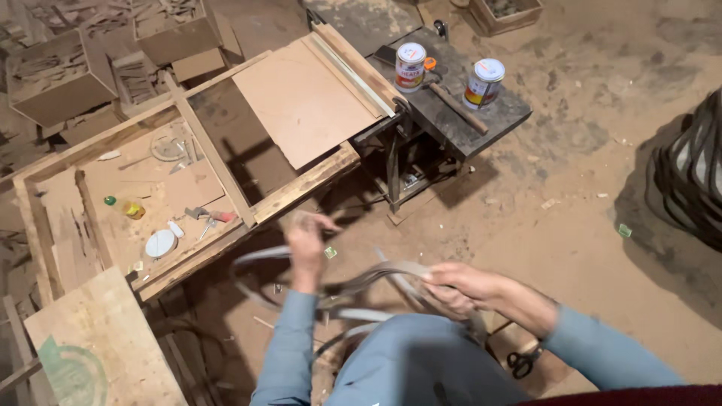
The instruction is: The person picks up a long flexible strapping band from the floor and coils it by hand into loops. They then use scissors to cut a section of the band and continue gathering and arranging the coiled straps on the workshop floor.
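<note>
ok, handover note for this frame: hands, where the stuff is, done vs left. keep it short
Left hand: raised over the lap, blurred, at a curved grey strip; grip cannot be told.
Right hand: shut on a bundle of thin bent strips, held across the knees.
Around: scissors on the floor by the right forearm. Two tins and a hammer on the dark stand ahead. Wooden bench to the left with a white lid and small tools.
Done: strips gathered in hand.
Left: strips are loose, not tied or joined.
</note>
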